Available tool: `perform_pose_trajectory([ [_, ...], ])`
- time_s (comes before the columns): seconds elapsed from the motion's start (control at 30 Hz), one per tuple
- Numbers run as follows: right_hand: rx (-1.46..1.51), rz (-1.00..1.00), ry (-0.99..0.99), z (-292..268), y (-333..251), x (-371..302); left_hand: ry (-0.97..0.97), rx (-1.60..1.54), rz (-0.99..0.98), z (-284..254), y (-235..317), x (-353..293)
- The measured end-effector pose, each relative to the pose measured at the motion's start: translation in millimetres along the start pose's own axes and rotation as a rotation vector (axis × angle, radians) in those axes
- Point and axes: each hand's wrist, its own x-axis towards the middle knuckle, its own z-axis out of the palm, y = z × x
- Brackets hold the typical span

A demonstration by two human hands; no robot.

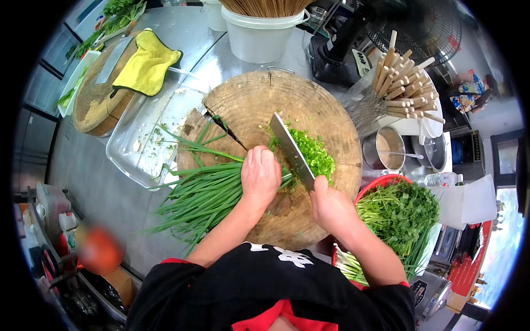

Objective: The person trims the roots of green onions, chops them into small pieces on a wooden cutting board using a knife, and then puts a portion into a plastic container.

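A round wooden chopping block [309, 105] lies on the steel counter in front of me. My left hand [260, 175] presses down on a bunch of long green onions [201, 193] that stretches off the block to the left. My right hand [330, 205] grips the handle of a cleaver [291, 149], whose blade stands just right of my left fingers, at the cut ends of the onions. A heap of chopped green onion [314, 154] sits to the right of the blade.
A clear tray [144, 129] lies left of the block. A second wooden block [94, 102] with a yellow cloth [146, 63] sits far left. A white bucket [259, 33] stands behind. A red basket of herbs [397, 212], wooden-handled strainers [400, 83] and metal pots [386, 149] crowd the right.
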Motion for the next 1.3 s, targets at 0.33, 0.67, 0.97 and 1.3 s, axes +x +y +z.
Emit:
perform_pose_trajectory([
  [0.33, -0.083, -0.014, -0.167, -15, -22, -13, -0.038, 0.018, -0.044, -3, 3, -2],
  [0.67, -0.003, 0.067, -0.029, -17, -11, -8, -0.047, -0.005, -0.033, -1, -2, -3],
  [0.97, 0.055, 0.004, -0.09, 8, -27, 3, -0.052, 0.009, -0.051, -3, 2, -5],
  [1.3, 0.257, 0.118, 0.132, 7, 3, -13, -0.147, -0.118, -0.149, -14, 3, 5],
])
